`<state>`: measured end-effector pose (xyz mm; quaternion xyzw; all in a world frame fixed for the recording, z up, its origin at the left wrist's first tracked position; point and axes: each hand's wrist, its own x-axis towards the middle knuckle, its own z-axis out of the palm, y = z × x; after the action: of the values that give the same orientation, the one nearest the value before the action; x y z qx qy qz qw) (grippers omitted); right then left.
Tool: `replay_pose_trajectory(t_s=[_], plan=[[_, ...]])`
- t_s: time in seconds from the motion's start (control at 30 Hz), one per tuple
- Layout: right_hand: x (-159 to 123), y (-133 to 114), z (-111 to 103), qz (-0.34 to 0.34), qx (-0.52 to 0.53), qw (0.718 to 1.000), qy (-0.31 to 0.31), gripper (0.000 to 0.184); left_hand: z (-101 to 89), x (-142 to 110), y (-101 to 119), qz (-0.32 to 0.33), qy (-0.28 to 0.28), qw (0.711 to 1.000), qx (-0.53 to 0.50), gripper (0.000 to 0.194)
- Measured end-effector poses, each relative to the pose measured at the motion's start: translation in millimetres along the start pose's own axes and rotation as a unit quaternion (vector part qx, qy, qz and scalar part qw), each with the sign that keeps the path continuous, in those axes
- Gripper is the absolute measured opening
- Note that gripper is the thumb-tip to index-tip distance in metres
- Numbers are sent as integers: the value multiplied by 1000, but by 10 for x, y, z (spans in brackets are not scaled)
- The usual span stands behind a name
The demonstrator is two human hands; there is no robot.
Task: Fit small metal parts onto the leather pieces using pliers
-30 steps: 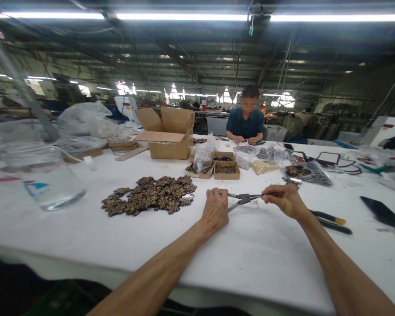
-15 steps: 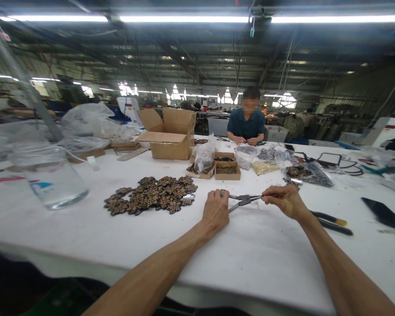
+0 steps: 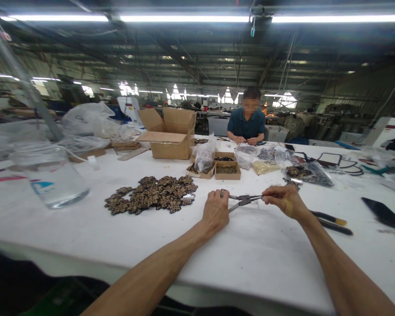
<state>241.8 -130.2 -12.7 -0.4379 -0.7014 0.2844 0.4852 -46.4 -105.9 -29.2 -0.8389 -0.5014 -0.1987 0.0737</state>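
My left hand (image 3: pixel 216 210) is closed around the handles of a pair of pliers (image 3: pixel 245 200), held just over the white table (image 3: pixel 145 245). The jaws point right and reach the fingertips of my right hand (image 3: pixel 285 201). Those fingers are pinched together at the jaw tips; whatever small piece they hold is too small to make out. A strip of tape sits on my right hand near the thumb. Left of my left hand lies a pile of leopard-patterned, flower-edged pieces (image 3: pixel 154 195). A second pair of pliers with dark handles (image 3: pixel 332 221) lies partly behind my right wrist.
Small cardboard trays (image 3: pixel 228 171) of tiny parts and plastic bags (image 3: pixel 246 156) stand beyond my hands. An open carton (image 3: pixel 171 149) is behind the pile. A clear water jug (image 3: pixel 57 184) stands left, a black phone-like slab (image 3: pixel 383 213) lies right. A co-worker (image 3: pixel 246 120) sits opposite.
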Motion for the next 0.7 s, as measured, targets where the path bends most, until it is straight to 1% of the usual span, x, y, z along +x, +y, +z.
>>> replay_pose_trajectory(t_s=[0.23, 0.43, 0.6, 0.7], plan=[[0, 50, 1, 14, 18, 1000, -1, 32, 4, 7, 8, -4, -7, 1000, -2, 53], [5, 92, 5, 15, 26, 1000, -2, 35, -1, 18, 17, -7, -16, 1000, -3, 50], [8, 189, -21, 36, 18, 999, -24, 35, -14, 45, 37, 7, -34, 999, 23, 57], [1, 283, -49, 54, -18, 997, -59, 30, -26, 52, 50, 23, -35, 998, 56, 55]])
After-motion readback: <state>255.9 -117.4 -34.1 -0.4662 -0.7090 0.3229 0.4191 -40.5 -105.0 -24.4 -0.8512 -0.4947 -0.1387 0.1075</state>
